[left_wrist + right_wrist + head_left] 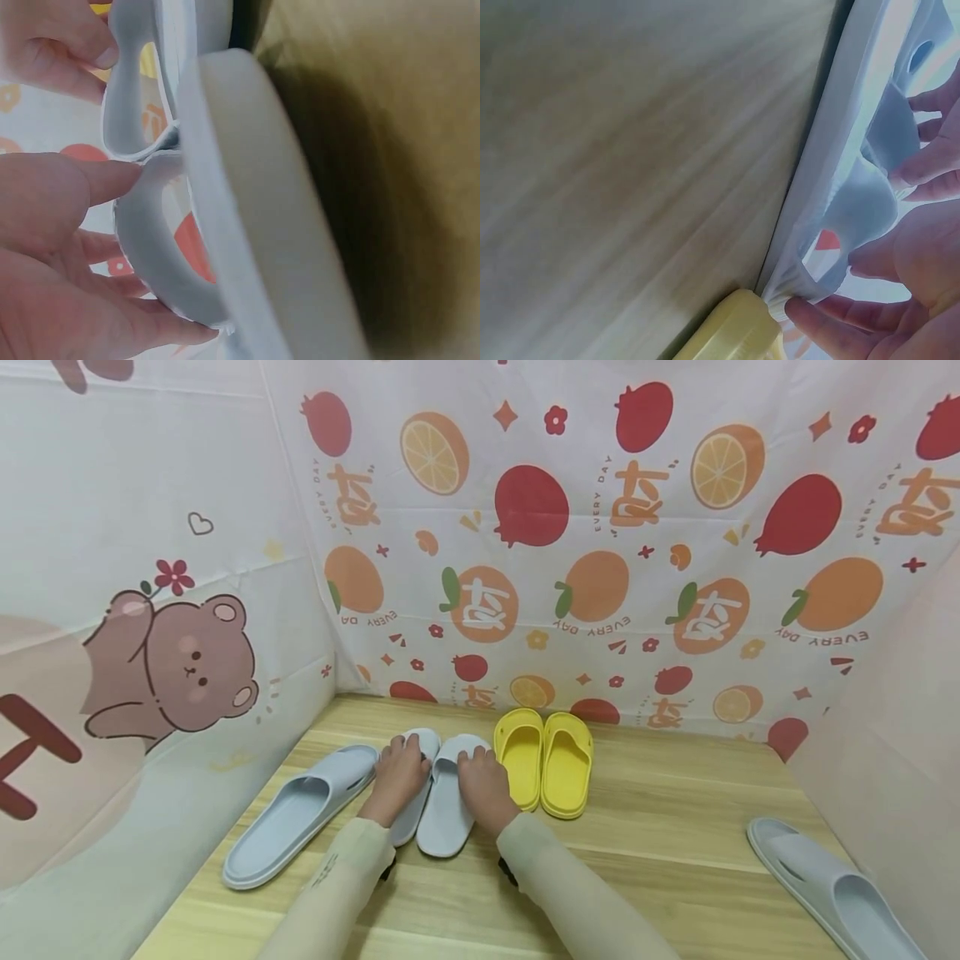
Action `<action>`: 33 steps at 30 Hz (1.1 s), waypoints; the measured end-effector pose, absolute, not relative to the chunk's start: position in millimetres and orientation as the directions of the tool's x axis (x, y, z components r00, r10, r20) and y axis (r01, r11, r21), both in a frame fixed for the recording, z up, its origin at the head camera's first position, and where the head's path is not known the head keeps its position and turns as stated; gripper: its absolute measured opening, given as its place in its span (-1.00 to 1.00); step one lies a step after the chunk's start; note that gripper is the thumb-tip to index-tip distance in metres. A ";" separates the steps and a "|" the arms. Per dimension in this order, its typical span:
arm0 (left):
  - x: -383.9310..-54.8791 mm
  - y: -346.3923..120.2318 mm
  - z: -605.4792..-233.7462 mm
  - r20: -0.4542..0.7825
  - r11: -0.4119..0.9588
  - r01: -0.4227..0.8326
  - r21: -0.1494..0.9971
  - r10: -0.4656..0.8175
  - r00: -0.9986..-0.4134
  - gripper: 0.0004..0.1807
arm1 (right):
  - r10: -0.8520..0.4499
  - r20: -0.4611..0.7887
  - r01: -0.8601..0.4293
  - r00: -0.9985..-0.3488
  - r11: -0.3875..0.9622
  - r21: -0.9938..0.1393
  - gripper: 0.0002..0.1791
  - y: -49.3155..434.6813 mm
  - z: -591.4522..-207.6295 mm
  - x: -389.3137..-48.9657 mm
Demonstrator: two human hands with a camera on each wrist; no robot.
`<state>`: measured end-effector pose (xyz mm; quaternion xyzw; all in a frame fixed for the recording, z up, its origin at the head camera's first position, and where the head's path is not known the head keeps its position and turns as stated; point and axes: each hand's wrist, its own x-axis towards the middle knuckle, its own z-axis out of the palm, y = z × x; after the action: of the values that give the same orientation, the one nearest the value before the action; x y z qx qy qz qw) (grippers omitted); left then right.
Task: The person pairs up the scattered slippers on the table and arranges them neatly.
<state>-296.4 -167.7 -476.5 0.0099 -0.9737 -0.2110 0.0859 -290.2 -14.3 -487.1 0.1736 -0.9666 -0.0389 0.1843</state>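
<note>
Two small light-grey slippers sit side by side on the wooden floor, toes toward the patterned cloth. Over the strap of the left slipper [408,821] my left hand [401,777] grips from above, thumb and fingers spread to either side, as the left wrist view shows. My right hand [486,785] holds the strap of the right slipper [444,827] in the same manner. In the right wrist view, its fingertips lie close to a yellow slipper [735,330]. The two grey straps meet between the hands.
A pair of yellow slippers [567,777] stands just right of the grey pair. One larger grey slipper [288,818] lies angled at the left, another [840,885] at the far right. Fruit-printed cloth [600,552] hangs behind; a bear-printed cloth [198,664] borders the left.
</note>
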 end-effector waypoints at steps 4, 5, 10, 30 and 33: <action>-301.6 -167.9 -474.0 0.138 0.913 0.003 0.407 -0.059 -0.989 -0.47 | -0.345 0.314 -0.317 -0.884 0.938 0.138 -0.80 -16.6 -486.5 -295.9; -302.8 -167.8 -473.3 0.134 0.914 0.000 0.407 -0.060 -0.989 -0.46 | -0.344 0.311 -0.316 -0.886 0.939 0.138 -0.81 -17.0 -486.6 -297.1; -310.6 -166.8 -471.9 0.125 0.914 -0.006 0.406 -0.062 -0.990 -0.47 | -0.331 0.303 -0.302 -0.893 0.943 0.141 -0.78 -18.8 -486.7 -304.4; -338.3 -165.6 -472.8 0.071 0.901 -0.078 0.427 -0.119 -0.990 -0.50 | -0.288 0.274 -0.264 -0.917 0.957 0.121 -0.77 -25.6 -486.2 -329.2; -342.0 -164.5 -471.3 0.061 0.898 -0.084 0.431 -0.122 -0.991 -0.50 | -0.274 0.267 -0.251 -0.924 0.961 0.118 -0.77 -26.9 -486.6 -334.4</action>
<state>-342.0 -164.5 -471.3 0.0530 -0.9733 -0.2190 0.0432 -334.4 -26.9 -486.6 0.1339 -0.9800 -0.0411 0.1416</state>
